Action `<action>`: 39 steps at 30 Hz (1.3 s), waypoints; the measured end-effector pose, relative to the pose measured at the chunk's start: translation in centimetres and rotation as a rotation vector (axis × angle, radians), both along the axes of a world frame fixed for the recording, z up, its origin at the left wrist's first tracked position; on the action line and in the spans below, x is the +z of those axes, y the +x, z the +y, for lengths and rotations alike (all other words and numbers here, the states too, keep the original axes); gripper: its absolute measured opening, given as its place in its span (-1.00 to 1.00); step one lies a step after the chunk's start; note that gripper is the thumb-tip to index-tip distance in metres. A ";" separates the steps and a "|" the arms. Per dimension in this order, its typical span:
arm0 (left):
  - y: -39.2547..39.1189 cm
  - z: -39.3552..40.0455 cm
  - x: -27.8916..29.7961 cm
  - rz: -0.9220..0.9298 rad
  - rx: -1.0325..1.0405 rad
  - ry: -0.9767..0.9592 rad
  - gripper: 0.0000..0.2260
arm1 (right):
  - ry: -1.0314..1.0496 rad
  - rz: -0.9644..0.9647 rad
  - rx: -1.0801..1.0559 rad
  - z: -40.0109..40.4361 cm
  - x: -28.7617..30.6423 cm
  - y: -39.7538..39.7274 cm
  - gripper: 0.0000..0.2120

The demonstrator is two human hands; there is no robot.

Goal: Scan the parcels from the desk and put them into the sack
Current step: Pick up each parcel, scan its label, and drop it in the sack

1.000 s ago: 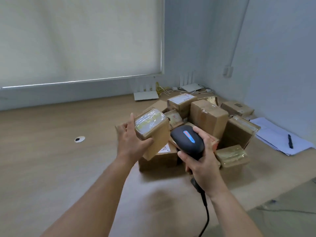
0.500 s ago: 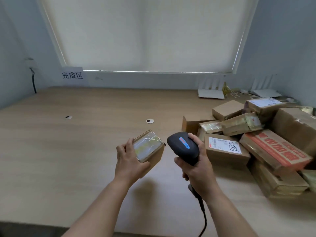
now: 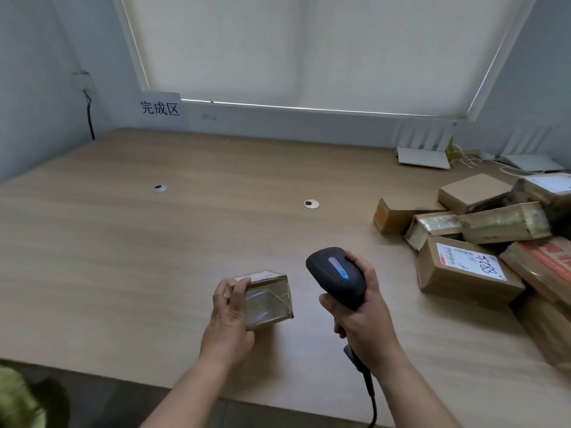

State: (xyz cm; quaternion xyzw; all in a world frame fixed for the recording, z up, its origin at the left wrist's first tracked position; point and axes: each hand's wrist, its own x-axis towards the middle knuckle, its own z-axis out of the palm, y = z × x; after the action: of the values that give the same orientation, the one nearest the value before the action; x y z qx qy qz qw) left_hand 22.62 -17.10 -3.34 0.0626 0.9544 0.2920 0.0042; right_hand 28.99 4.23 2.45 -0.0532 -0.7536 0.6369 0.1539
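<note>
My left hand point(image 3: 230, 316) grips a small taped cardboard parcel point(image 3: 268, 299) from its left side, just above the wooden desk point(image 3: 123, 257). To its right, my right hand point(image 3: 363, 316) holds a black barcode scanner point(image 3: 336, 276) by the handle, its head tilted up and to the left, its cable hanging down past the desk's front edge. A pile of several brown parcels point(image 3: 482, 242) lies at the right of the desk; the nearest one point(image 3: 463, 271) carries a white label with handwriting. A bit of greenish sack point(image 3: 15, 400) shows at the bottom left corner, below the desk.
A paper sign with Chinese characters point(image 3: 160, 108) is stuck under the window blind. Two white routers point(image 3: 423, 157) with cables stand at the back right. Two round cable grommets point(image 3: 311, 204) are set in the desk top. A black cable hangs on the left wall.
The view has swung left and down, away from the pile. My left hand has lowered the small parcel toward the desk and turned it; the scanner stays beside it on the right.
</note>
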 end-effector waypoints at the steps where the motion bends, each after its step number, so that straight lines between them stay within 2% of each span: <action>1: 0.1 -0.4 -0.1 -0.007 -0.008 0.003 -0.17 | 0.006 -0.003 0.001 -0.2 -0.1 0.1 -0.27; 8: 2.6 -1.5 -0.5 -0.116 -0.041 0.030 -0.14 | 0.004 -0.009 0.043 -0.9 0.1 0.5 -0.28; 13: 2.7 -1.7 -0.5 -0.151 0.009 0.146 -0.36 | 0.005 0.021 0.079 -0.7 0.3 0.2 -0.26; 16: 2.5 -1.0 -0.3 -0.154 0.115 0.177 -0.46 | 0.006 0.030 0.087 -0.4 0.3 0.3 -0.25; 20: 1.3 -0.2 -0.2 -0.312 0.332 0.041 -0.27 | 0.012 0.023 0.090 0.2 0.4 0.5 -0.27; 22: 0.8 0.1 0.0 -0.379 0.365 0.015 -0.34 | 0.009 0.016 0.087 0.8 0.5 0.7 -0.28; 27: 0.1 1.5 0.6 -0.363 0.338 -0.044 -0.44 | 0.012 0.017 0.068 2.1 0.8 1.0 -0.26; 29: -0.3 2.4 1.2 -0.355 0.312 -0.010 -0.52 | 0.014 0.022 0.062 2.4 0.8 1.1 -0.26; 34: -0.8 4.4 2.9 -0.458 0.175 0.032 -0.66 | 0.021 0.052 0.019 3.5 1.1 1.9 -0.27; 39: 0.1 4.6 3.3 -0.692 0.157 0.187 -0.50 | 0.006 0.070 -0.005 4.3 1.2 2.7 -0.25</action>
State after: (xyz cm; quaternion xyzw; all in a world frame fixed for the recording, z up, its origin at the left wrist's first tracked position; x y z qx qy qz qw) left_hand 22.73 -12.54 -0.01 -0.1131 0.8675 0.3815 0.2985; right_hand 31.66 8.51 3.63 -0.0324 -0.7496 0.6356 0.1818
